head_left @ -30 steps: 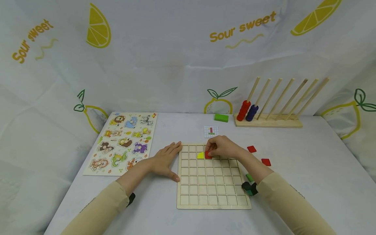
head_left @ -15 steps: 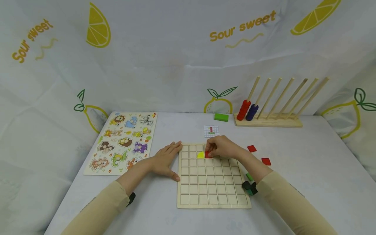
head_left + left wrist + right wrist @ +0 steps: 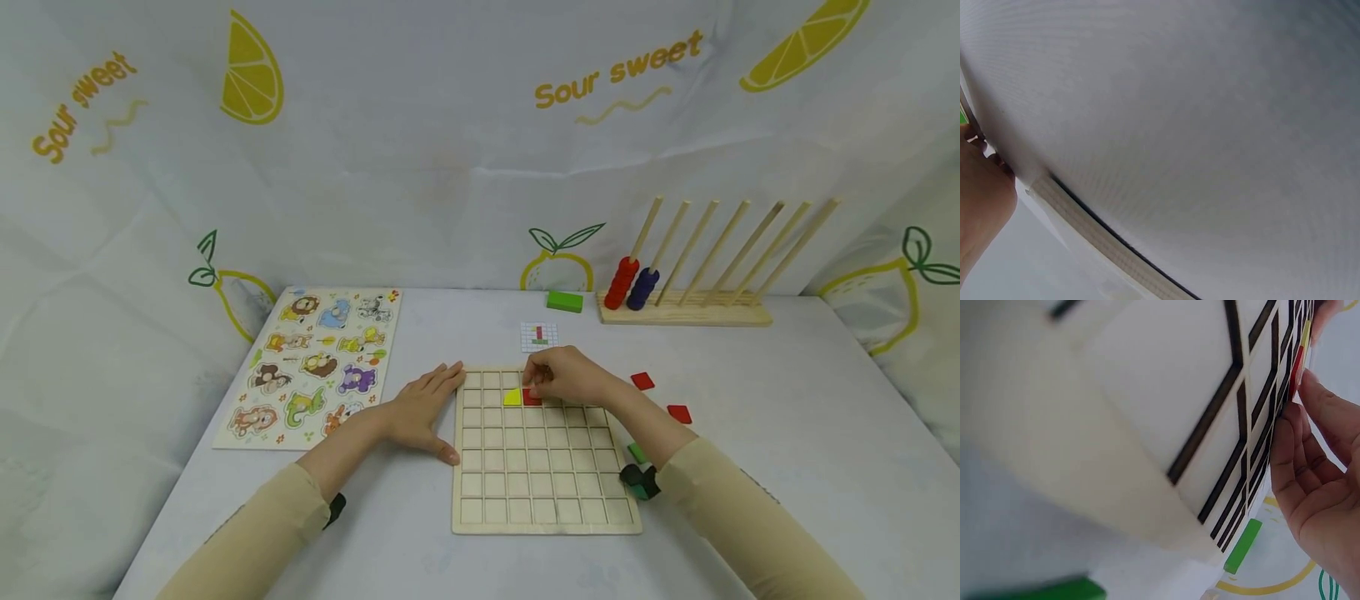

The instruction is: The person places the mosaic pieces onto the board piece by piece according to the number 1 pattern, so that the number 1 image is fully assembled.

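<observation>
A wooden grid board (image 3: 547,527) lies flat on the white table. My left hand (image 3: 412,417) rests at its left edge, fingers and thumb spread against the rim; part of it shows in the left wrist view. My right hand (image 3: 566,373) is over the board's upper rows, holding a red square tile (image 3: 532,398) between thumb and fingers in a cell. In the right wrist view, its thumb touches the red tile and the other fingers are bent against the board. Just left of it sits a yellow quarter-round tile (image 3: 512,398) in a neighbouring cell.
Two red tiles (image 3: 679,414) and a green piece (image 3: 637,452) lie right of the board. Behind it are a small pattern card (image 3: 539,337) and a green block (image 3: 565,301). An animal puzzle board (image 3: 300,367) lies left; a bead rack (image 3: 686,317) stands back right.
My right thumb and fingers have shifted slightly on the red tile, and more of its face shows. The left hand has stayed in place.
</observation>
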The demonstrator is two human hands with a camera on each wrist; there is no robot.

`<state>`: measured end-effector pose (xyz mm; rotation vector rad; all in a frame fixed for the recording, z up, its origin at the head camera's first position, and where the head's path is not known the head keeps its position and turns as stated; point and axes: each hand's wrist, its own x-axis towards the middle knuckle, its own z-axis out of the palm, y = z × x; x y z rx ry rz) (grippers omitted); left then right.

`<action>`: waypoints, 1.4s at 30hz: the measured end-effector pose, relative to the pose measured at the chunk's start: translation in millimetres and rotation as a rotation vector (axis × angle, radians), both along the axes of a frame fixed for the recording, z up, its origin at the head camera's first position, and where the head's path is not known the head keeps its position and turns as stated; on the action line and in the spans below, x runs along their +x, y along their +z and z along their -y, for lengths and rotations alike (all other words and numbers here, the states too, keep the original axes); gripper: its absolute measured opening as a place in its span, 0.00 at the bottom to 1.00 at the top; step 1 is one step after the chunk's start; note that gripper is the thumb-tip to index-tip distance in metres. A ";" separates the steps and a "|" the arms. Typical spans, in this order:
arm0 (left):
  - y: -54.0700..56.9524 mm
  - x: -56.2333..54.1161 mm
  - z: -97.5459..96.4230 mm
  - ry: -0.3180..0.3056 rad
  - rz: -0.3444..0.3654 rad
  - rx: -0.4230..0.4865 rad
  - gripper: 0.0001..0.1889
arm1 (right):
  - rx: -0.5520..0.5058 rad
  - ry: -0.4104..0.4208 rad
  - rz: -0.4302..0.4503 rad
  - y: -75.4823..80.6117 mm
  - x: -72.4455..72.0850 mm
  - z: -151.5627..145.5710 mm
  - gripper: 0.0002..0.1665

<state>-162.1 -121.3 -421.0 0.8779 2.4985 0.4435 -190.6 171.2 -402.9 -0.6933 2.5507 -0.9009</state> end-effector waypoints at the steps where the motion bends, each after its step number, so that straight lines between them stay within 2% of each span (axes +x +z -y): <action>1: 0.0 0.1 0.0 0.001 0.001 0.000 0.65 | 0.001 -0.006 -0.002 1.8 -0.2 -1.4 0.03; 7: -0.9 0.4 0.6 0.001 0.001 0.007 0.65 | 0.007 -0.062 -0.043 11.7 -6.9 -22.7 0.05; 12: -1.1 0.1 1.3 0.002 0.000 -0.002 0.65 | 0.057 -0.126 -0.050 13.0 -12.7 -49.4 0.06; 18: 0.4 1.1 0.6 -0.004 -0.002 0.017 0.65 | 0.086 -0.132 -0.091 11.6 -15.1 -82.0 0.08; 28: -2.2 0.0 1.2 -0.007 -0.008 0.007 0.65 | 0.136 -0.161 -0.010 18.9 -10.9 -122.0 0.09; 31: -1.9 -0.1 1.4 -0.006 -0.004 0.002 0.65 | 0.159 -0.145 -0.003 19.1 -11.5 -130.4 0.10; 35: -0.7 0.4 1.2 -0.003 0.002 0.001 0.66 | 0.175 -0.122 0.040 18.3 -12.1 -137.5 0.09; 42: -2.3 0.0 0.6 0.004 0.001 -0.022 0.66 | 0.207 -0.132 0.147 16.4 -14.4 -143.3 0.10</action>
